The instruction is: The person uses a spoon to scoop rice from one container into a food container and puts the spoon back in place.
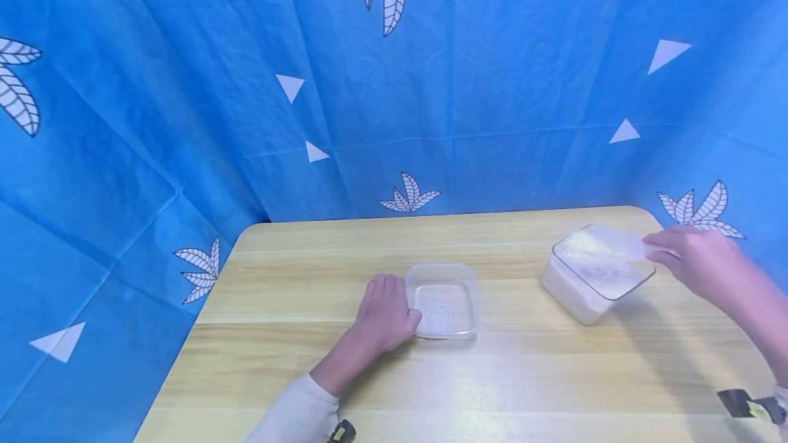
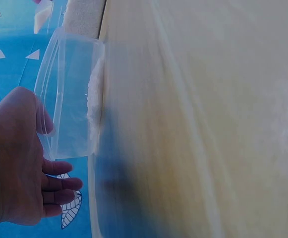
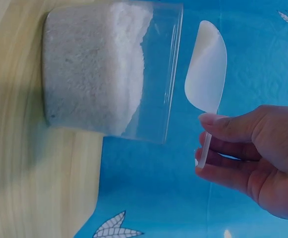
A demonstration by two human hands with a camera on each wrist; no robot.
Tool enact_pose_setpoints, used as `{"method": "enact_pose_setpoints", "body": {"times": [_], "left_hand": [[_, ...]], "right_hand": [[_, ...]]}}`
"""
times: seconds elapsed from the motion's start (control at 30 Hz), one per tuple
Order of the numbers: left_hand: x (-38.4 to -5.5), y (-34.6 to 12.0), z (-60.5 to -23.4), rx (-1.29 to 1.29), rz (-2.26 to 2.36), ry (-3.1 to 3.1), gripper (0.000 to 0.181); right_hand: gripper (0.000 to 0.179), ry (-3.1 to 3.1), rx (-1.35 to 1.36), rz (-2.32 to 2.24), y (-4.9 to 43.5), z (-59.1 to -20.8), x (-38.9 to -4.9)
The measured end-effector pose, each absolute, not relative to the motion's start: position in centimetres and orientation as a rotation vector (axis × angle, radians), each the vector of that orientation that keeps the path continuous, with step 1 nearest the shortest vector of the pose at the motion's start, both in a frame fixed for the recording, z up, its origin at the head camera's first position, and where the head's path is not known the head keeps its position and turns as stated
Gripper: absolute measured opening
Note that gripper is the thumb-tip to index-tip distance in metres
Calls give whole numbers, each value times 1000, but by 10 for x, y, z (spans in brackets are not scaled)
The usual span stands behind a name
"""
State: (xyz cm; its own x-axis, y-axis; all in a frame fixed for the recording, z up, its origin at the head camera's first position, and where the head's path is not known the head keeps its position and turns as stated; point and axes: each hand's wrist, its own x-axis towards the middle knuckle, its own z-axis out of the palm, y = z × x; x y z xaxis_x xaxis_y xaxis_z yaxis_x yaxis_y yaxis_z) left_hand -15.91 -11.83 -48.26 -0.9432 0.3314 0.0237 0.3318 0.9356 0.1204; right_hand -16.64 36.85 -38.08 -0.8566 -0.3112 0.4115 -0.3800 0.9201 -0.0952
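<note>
My right hand (image 1: pixel 695 255) pinches the thin handle of a white plastic scoop (image 3: pixel 205 69) between thumb and fingers. The scoop is above the open top of a tall clear container (image 1: pixel 575 292), more than half full of white grains (image 3: pixel 96 64). Whether the scoop's bowl carries grains is hard to tell. At the middle of the table, my left hand (image 1: pixel 386 313) grips the left side of a shallow clear plastic box (image 1: pixel 470 292), thumb at its near left corner. A small heap of white grains (image 2: pixel 95 96) lies on the box's bottom.
Both containers stand on a light wooden table (image 1: pixel 295 279), the tall one to the right of the shallow box with bare wood between. A blue curtain (image 1: pixel 505 87) with leaf and triangle prints hangs behind the table and along its left side.
</note>
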Motion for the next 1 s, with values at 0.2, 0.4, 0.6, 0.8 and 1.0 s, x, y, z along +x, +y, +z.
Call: {"method": "enact_pose_setpoints", "body": {"times": [0.2, 0.4, 0.6, 0.8, 1.0], "left_hand": [[-159, -118, -482, -529, -203, -3088, 42], [-159, -118, -482, -527, -196, -3100, 41], [-158, -118, -481, -519, -208, -3102, 43], [-158, -118, -481, -513, -211, -3106, 44], [-158, -117, -482, -524, -207, -3096, 39]], "right_hand": [[29, -2627, 551, 270, 356, -376, -168], [31, -2593, 588, 299, 345, -372, -168], [30, -2592, 638, 303, 332, -370, -171], [30, -2614, 622, 335, 318, -369, -171], [31, -2556, 689, 353, 303, -373, -170]]}}
